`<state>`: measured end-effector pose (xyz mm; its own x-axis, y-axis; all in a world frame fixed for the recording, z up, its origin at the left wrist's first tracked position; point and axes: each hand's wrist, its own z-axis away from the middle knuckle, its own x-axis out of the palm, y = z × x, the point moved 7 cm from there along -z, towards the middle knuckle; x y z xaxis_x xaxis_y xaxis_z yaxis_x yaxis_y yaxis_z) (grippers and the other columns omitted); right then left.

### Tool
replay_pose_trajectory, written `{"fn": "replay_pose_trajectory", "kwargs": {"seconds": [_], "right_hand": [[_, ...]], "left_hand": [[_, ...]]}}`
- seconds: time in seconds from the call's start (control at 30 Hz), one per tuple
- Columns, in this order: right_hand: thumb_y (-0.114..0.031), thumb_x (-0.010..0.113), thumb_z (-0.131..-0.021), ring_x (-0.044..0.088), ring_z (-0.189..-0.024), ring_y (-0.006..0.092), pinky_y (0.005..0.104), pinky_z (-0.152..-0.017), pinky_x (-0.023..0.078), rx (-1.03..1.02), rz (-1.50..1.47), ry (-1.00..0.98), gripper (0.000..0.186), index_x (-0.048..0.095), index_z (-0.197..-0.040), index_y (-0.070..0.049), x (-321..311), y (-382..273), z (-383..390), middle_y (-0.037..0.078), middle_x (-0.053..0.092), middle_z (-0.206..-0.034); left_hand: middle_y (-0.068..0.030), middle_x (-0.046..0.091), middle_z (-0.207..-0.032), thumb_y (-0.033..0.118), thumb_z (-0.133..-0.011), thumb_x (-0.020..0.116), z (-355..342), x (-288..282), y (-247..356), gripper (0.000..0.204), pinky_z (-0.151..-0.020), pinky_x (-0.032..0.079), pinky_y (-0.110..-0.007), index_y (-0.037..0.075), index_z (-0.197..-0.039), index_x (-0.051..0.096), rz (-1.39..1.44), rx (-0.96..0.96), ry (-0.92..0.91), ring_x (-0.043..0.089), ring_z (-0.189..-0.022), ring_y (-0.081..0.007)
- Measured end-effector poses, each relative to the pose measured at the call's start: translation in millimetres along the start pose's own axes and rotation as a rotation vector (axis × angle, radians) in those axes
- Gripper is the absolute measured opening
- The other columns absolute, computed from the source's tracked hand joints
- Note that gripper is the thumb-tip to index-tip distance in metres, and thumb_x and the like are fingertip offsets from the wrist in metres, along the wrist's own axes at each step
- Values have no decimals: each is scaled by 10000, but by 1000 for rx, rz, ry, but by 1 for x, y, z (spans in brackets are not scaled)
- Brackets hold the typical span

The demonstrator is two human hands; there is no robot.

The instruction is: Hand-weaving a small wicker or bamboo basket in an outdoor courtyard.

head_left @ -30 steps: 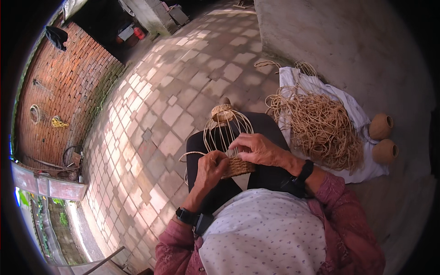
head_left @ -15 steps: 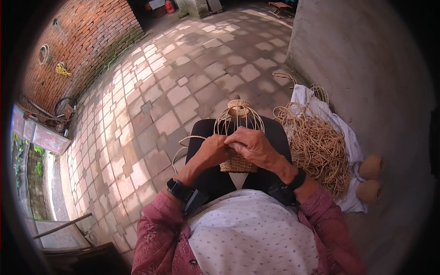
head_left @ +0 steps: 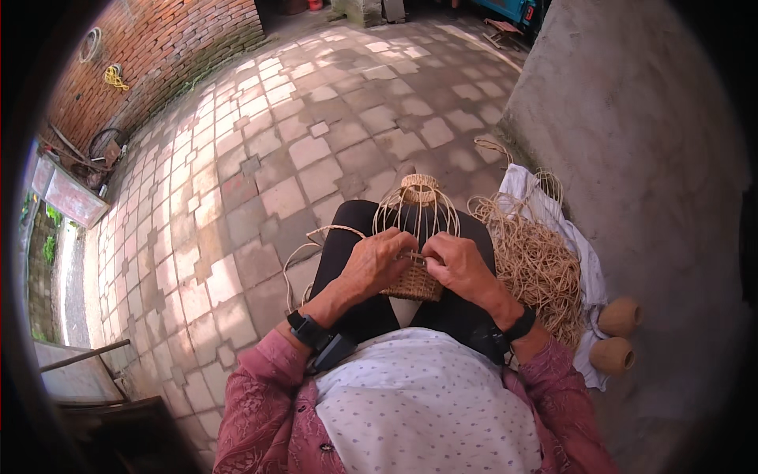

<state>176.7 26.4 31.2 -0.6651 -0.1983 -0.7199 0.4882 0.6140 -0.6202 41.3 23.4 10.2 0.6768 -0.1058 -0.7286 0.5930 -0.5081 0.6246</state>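
On my lap rests a half-woven basket [head_left: 417,286] with a closely woven body. Its bare, curved ribs [head_left: 416,215] rise to a small woven ring [head_left: 419,186] at the far end. At the edge of the weave, my left hand [head_left: 380,262] is closed with its fingers curled on a twisted straw cord [head_left: 339,228], whose free length loops down at the left. My right hand [head_left: 456,265] pinches at the same edge, a short gap from the left, with a bit of cord between them. What lies inside the right fingertips is mostly hidden.
A tangled heap of straw cord [head_left: 537,265] lies on white cloth [head_left: 588,272] to my right. Beside it are two round tan pots [head_left: 613,355]. A grey wall [head_left: 632,158] stands at the right, a brick wall [head_left: 174,47] at the far left; paving [head_left: 229,197] spreads between.
My hands have come apart from being together over the weave, the right one shifting rightward. The view has also tilted slightly, and a blue vehicle part shows at the top.
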Motion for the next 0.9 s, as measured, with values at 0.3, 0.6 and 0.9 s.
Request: {"fn": "replay_pose_trajectory", "kwargs": {"seconds": [0.3, 0.6, 0.9], "right_hand": [[9, 604, -816, 594, -659, 153, 289, -616, 468, 228, -334, -9, 75, 609, -890, 6, 8, 22, 1, 96, 613, -738], [41, 621, -768, 617, -741, 318, 366, -655, 486, 100, -170, 73, 100, 590, -847, -12, 21, 9, 7, 145, 600, -799], [61, 621, -759, 622, -766, 329, 376, -661, 494, 95, -167, 135, 149, 553, -872, -9, 22, 7, 12, 147, 600, -806]], "left_hand": [[-100, 626, -857, 102, -784, 668, 3, 1, -2, 280, -656, 518, -394, 102, -1035, 544, 106, 7, 39, 651, -795, -311], [-62, 610, -851, 69, -782, 681, 6, -1, 3, 246, -617, 513, -352, 103, -990, 553, -15, 73, 104, 644, -736, -263], [-133, 643, -809, 99, -815, 641, 1, 2, 2, 175, -649, 529, -411, 65, -957, 545, 126, 123, -71, 660, -774, -334]]}}
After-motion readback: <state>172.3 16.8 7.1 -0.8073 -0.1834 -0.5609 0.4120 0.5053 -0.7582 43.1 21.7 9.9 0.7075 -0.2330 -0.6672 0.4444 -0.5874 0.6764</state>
